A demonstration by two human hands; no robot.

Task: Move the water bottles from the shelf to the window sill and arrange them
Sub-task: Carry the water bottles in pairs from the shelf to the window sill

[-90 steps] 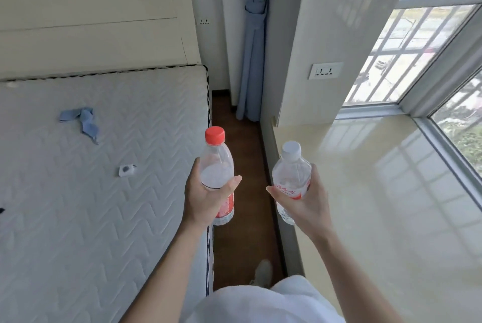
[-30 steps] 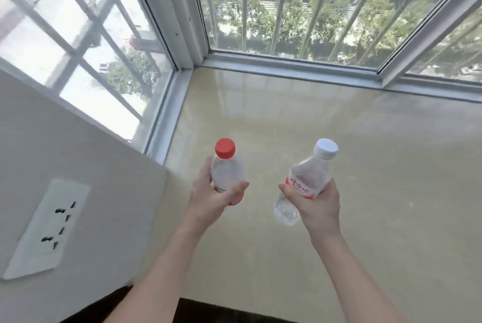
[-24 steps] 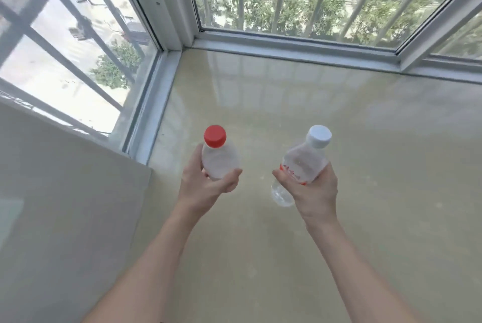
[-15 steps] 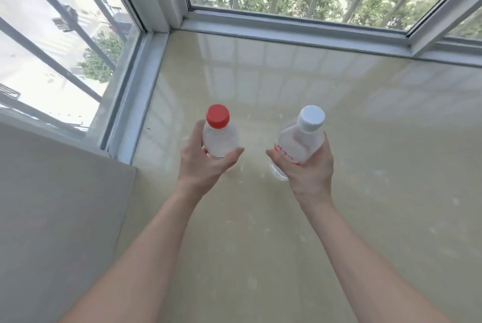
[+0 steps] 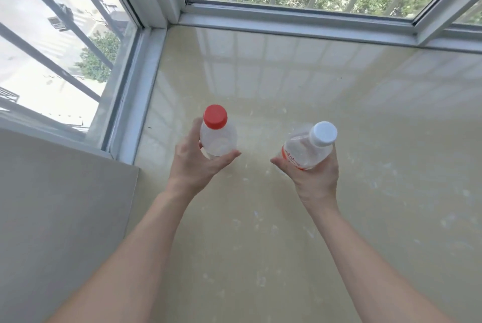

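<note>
Both bottles now farther over the window sill [image 5: 287,82]; left grip [image 5: 198,163] around red-capped bottle [image 5: 217,137]; right grip [image 5: 313,174] around white-capped bottle [image 5: 307,150].

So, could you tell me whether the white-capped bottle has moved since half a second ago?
Yes. The white-capped bottle, in the right hand, has drifted right, away from the sill's left window frame.

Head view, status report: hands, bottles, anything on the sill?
Left hand shut on red-capped bottle. Right hand shut on white-capped bottle, tilted. Both over window sill; nothing in the way.
</note>
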